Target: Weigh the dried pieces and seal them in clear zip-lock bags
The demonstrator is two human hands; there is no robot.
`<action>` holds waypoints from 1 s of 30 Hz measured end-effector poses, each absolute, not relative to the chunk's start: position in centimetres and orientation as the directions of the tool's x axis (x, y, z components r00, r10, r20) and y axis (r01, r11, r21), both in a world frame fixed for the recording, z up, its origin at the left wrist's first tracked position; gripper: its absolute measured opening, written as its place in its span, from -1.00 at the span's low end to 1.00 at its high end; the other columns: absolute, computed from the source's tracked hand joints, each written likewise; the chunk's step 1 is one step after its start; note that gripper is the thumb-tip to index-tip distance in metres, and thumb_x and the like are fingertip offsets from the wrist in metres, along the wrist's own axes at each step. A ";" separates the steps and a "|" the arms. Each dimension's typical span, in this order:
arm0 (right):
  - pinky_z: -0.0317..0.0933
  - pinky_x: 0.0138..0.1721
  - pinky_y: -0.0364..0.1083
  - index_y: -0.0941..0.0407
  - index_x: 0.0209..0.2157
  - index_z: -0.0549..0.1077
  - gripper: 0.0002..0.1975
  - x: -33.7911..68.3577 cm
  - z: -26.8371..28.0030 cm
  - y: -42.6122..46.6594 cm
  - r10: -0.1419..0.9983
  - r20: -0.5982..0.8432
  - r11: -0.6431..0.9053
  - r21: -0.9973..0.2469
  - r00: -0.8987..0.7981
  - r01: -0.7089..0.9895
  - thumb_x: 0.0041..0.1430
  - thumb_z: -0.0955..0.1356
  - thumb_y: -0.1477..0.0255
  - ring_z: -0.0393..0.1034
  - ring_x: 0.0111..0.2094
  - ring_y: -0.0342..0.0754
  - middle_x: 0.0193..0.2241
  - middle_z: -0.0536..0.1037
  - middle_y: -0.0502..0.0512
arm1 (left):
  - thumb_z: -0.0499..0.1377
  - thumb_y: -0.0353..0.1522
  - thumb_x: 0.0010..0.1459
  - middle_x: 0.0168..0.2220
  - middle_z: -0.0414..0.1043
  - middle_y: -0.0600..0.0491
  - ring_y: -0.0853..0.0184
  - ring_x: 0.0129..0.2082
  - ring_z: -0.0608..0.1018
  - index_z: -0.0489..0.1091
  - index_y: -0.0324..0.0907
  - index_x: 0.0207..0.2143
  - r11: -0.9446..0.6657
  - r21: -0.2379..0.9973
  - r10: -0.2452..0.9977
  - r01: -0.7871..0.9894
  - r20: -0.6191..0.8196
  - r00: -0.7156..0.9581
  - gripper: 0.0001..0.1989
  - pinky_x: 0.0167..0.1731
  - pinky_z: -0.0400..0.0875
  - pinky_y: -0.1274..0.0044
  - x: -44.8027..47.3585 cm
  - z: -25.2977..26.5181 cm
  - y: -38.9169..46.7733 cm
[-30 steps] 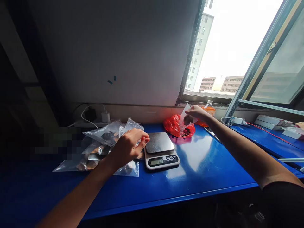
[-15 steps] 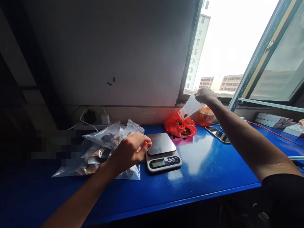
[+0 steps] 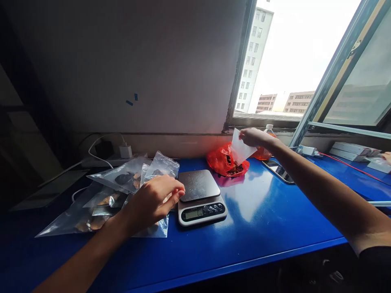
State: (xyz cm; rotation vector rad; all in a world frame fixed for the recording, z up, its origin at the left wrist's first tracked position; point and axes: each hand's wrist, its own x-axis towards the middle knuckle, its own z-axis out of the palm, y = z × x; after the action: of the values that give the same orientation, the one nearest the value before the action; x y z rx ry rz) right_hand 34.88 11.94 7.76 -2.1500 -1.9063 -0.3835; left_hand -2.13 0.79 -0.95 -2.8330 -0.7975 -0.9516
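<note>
My right hand (image 3: 251, 137) pinches the upper edge of a translucent plastic bag (image 3: 241, 151). The bag hangs down over the open red plastic bag (image 3: 218, 160), which has dark reddish-brown pieces (image 3: 236, 169) inside. My left hand (image 3: 160, 196) hovers by the left side of a kitchen scale (image 3: 199, 185), its fingers curled together; no object shows in it. The scale's steel plate is bare and its display appears to read 0.0. Left of it, partly behind my left hand and forearm, lie several clear zip bags (image 3: 114, 176) with brown and dark pieces.
A phone (image 3: 277, 171) lies right of the red bag, and a bottle with orange contents (image 3: 263, 152) stands behind it. White boxes (image 3: 351, 150) and cables are farther right, near part of another person's hand (image 3: 387, 156). A white charger (image 3: 125, 151) is by the wall.
The translucent bag has come down to the red bag and turned flatter toward me, my right hand lowering with it. My view has shifted slightly; the left hand keeps its curled pose by the scale.
</note>
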 end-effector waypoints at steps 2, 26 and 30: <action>0.25 -0.29 -0.10 0.10 -0.16 0.49 -0.70 34.9 7.9 11.8 0.916 0.384 -0.118 -0.014 0.114 0.993 0.07 0.25 0.49 0.45 -0.25 0.03 -0.21 0.56 0.20 | 0.03 -0.45 0.24 -0.40 0.43 0.06 0.36 -0.38 0.43 0.38 -0.22 -0.30 -0.883 0.101 0.427 0.459 0.582 0.692 -0.87 -0.32 0.30 0.51 -1.9 -0.8 0.4; 0.34 -0.40 -0.07 0.06 -0.11 0.32 -0.71 23.3 0.4 -1.0 0.802 0.594 0.597 -0.802 -0.068 0.037 0.15 0.34 0.28 0.47 -0.44 -0.09 -0.41 0.54 0.05 | 0.04 -0.02 0.19 -0.08 0.46 -0.15 0.14 -0.08 0.51 0.14 -0.19 0.14 -0.462 0.809 0.883 0.363 0.382 0.271 -0.41 -0.13 0.43 0.33 -2.2 -0.6 0.6; 0.29 -0.44 -0.10 0.04 -0.07 0.30 -0.64 23.8 0.0 -0.4 0.845 0.532 0.532 -0.847 -0.049 -0.022 0.12 0.38 0.26 0.45 -0.47 -0.10 -0.48 0.52 -0.01 | 0.18 -0.09 0.11 -0.41 0.41 0.08 0.36 -0.41 0.50 0.32 -0.17 -0.17 -0.360 0.911 0.932 0.200 0.339 0.132 -0.62 -0.31 0.43 0.51 -2.8 -0.2 1.2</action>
State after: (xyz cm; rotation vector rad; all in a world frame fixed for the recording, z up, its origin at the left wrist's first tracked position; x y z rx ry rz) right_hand 23.83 -0.43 0.00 -0.7552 -1.4567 0.8251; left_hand -2.75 1.16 -0.15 -2.7486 -1.8021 -2.0863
